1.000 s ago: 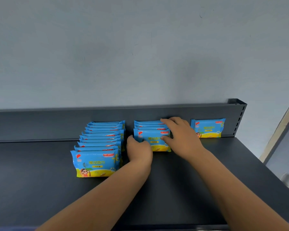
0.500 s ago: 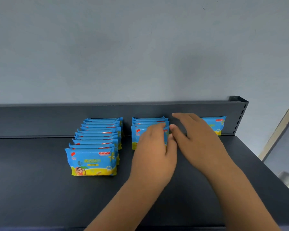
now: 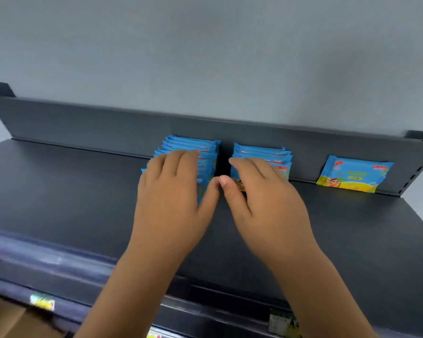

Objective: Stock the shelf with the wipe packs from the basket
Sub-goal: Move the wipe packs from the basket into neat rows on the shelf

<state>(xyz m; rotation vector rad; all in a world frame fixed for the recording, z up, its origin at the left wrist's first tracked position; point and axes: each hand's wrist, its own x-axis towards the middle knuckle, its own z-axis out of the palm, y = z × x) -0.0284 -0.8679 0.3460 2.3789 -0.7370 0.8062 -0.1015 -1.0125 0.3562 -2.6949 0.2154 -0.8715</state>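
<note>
Wipe packs (image 3: pixel 355 175) stand on the shelf (image 3: pixel 59 191) against its back wall. Your left grip (image 3: pixel 171 198) lies flat-fingered over the left row (image 3: pixel 193 145), your right grip (image 3: pixel 266 206) over the right row (image 3: pixel 261 152); neither clasps anything, thumbs touching between them.

Glossy plastic wipe packs (image 3: pixel 354 173) on a matt metal shelf (image 3: pixel 66 191).

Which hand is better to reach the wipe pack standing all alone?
The right hand, probably. It rests on the middle row, nearer the lone pack; the left hand lies on the left row and would have to cross over.
</note>
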